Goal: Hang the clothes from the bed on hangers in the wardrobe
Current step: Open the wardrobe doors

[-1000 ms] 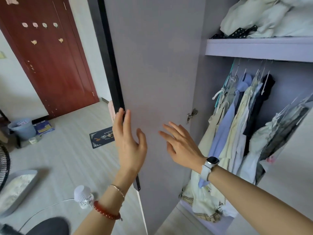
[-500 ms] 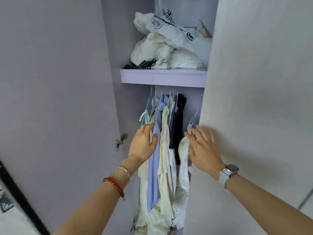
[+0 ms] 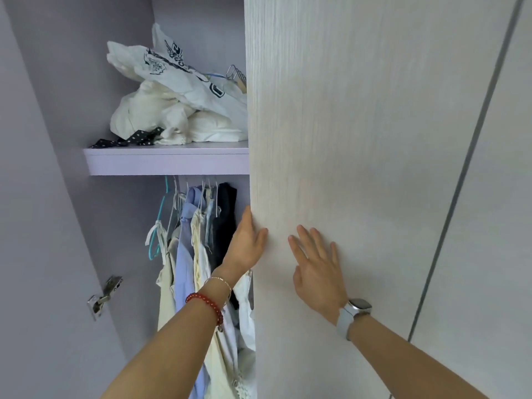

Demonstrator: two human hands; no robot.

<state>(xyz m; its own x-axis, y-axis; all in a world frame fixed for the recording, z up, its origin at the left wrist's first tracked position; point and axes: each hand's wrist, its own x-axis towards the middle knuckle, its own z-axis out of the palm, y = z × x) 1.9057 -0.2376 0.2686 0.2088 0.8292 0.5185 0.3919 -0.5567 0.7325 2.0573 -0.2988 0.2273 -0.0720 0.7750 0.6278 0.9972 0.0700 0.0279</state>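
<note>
At the wardrobe's right door (image 3: 359,139), the left hand (image 3: 244,243) hooks its fingers round the edge while the right hand (image 3: 316,269) lies flat and spread on the face (apparently to swing it open), hung clothes (image 3: 187,249) just inside, no bed garment visible.
</note>
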